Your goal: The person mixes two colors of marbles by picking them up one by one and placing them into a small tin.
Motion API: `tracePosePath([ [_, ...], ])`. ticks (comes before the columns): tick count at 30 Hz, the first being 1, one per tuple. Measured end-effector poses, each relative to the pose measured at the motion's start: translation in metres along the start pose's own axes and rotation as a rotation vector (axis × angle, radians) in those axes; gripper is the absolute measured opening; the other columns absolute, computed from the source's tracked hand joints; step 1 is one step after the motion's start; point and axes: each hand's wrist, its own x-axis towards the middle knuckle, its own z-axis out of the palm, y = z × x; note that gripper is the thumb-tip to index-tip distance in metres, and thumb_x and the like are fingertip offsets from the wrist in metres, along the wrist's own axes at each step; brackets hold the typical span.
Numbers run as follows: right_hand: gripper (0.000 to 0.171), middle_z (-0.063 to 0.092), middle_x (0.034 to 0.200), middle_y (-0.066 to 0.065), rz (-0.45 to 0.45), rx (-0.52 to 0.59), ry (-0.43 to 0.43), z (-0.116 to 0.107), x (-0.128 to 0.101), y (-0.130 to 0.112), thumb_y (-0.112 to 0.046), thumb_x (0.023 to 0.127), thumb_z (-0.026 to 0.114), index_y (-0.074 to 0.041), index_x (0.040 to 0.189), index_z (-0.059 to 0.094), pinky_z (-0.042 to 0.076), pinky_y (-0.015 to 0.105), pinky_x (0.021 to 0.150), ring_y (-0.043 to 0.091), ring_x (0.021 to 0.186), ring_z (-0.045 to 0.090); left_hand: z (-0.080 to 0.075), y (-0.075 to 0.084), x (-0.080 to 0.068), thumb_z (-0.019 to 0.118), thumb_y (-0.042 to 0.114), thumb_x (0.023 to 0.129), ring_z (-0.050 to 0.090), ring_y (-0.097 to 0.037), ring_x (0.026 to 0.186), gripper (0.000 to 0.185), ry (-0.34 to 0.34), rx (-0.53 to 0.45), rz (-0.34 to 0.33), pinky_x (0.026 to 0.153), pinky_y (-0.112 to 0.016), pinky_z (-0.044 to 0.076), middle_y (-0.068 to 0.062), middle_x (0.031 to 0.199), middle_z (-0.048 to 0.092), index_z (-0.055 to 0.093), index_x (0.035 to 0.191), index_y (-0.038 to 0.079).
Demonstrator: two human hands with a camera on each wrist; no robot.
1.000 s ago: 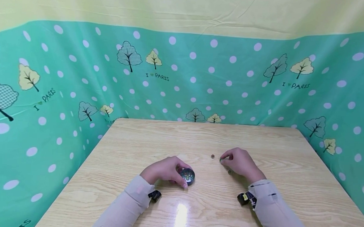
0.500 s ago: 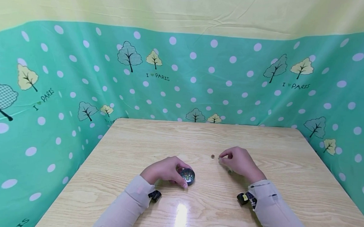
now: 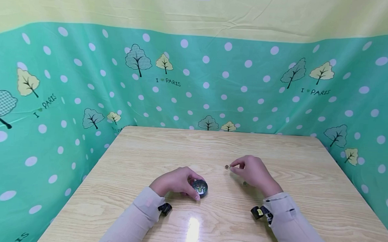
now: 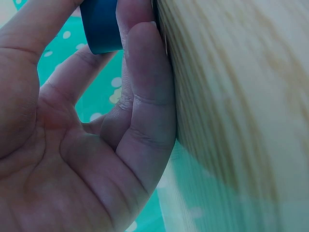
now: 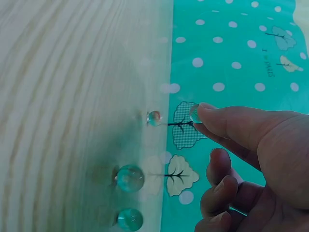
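Note:
My left hand (image 3: 176, 181) grips a small, dark, round container (image 3: 200, 188) by its sides on the table. Shiny green and clear shapes show inside it. In the left wrist view, the container's smooth dark blue wall (image 4: 101, 26) shows between thumb and fingers. Off to the right, my right hand (image 3: 253, 174) pinches a clear glass marble (image 5: 195, 113) between thumb and forefinger, above the wood. Just left of those fingertips lies a brownish marble (image 3: 226, 167). A greenish marble (image 3: 245, 183) lies under the hand. The right wrist view shows two greenish marbles (image 5: 130, 178) and a smaller-looking one (image 5: 154, 118).
The pale wooden table (image 3: 167, 145) reaches back to a green polka-dot cloth (image 3: 208, 82), which also hangs along both sides. Each wrist wears a black camera (image 3: 165, 208). A bright glare patch lies on the wood near the front.
My right hand has shifted a little left and away from me with the marble, nearing the brownish marble. The left hand and the container have stayed in place.

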Motion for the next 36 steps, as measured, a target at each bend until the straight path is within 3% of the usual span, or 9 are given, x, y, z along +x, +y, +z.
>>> tracePosePath([
  [8,0.015,0.059,0.081,0.003,0.007,0.014,-0.014,-0.002,-0.004,-0.012,-0.026,0.093,0.078,-0.022,0.108,0.082,0.045,0.032,0.051,0.018,0.054,0.052,0.0,-0.001,0.001,0.097,0.022,0.07,0.066,-0.016,0.081,0.049,-0.005,-0.004,0.005,0.066,-0.034,0.058,0.002,0.099,0.074,0.079,0.115,0.027],
  [20,0.011,0.06,0.083,0.0,-0.021,-0.01,-0.014,-0.002,-0.006,-0.024,-0.027,0.092,0.08,-0.028,0.103,0.082,0.045,0.033,0.057,0.019,0.07,0.052,-0.001,-0.001,0.002,0.097,0.023,0.071,0.066,-0.017,0.081,0.046,-0.013,-0.012,0.005,0.066,-0.035,0.058,0.001,0.099,0.074,0.079,0.113,0.028],
  [27,0.01,0.06,0.079,-0.003,-0.078,-0.017,-0.009,0.0,-0.008,-0.029,-0.028,0.091,0.081,-0.027,0.101,0.083,0.044,0.03,0.056,0.017,0.07,0.051,-0.002,-0.001,0.003,0.097,0.024,0.071,0.066,-0.017,0.076,0.047,-0.019,-0.02,-0.005,0.063,-0.033,0.056,0.002,0.097,0.074,0.079,0.114,0.029],
  [36,0.01,0.059,0.078,-0.005,-0.118,-0.014,-0.032,0.006,-0.012,-0.037,-0.027,0.091,0.081,-0.027,0.1,0.083,0.043,0.027,0.055,0.015,0.068,0.049,-0.002,-0.002,0.003,0.098,0.025,0.07,0.067,-0.016,0.083,0.052,-0.019,-0.002,-0.002,0.068,-0.033,0.059,0.006,0.102,0.074,0.078,0.118,0.028],
])
